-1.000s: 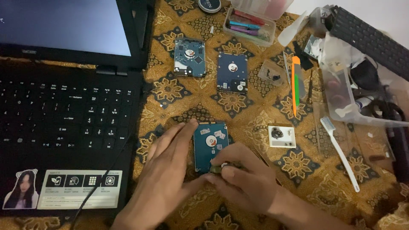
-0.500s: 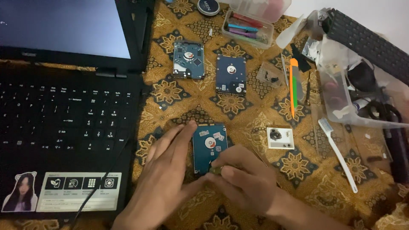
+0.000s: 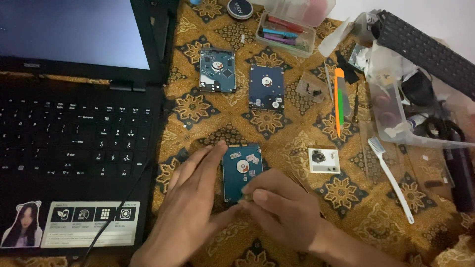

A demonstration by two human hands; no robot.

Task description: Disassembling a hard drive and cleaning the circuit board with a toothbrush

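Observation:
A small hard drive [image 3: 241, 167] with its blue circuit board up lies on the patterned cloth [image 3: 292, 133]. My left hand [image 3: 190, 198] rests flat along its left edge, fingers stretched out and touching it. My right hand [image 3: 277, 205] curls over the drive's lower right corner, fingertips pinched at its bottom edge; whether they hold something small is hidden. Two more drives, one lighter blue [image 3: 216, 70] and one dark blue [image 3: 266, 87], lie farther back.
An open black laptop [image 3: 74, 133] fills the left side, a cable across its corner. An orange-handled tool [image 3: 339, 99], a white toothbrush [image 3: 391, 178], a small white part [image 3: 324, 160], a clear box of tools [image 3: 287, 37], a plastic tub [image 3: 420, 113] and a black keyboard [image 3: 425, 49] crowd the right.
Both hands stay at the drive; the right hand's fingers have shifted slightly along its bottom edge. The camera view has drifted a little.

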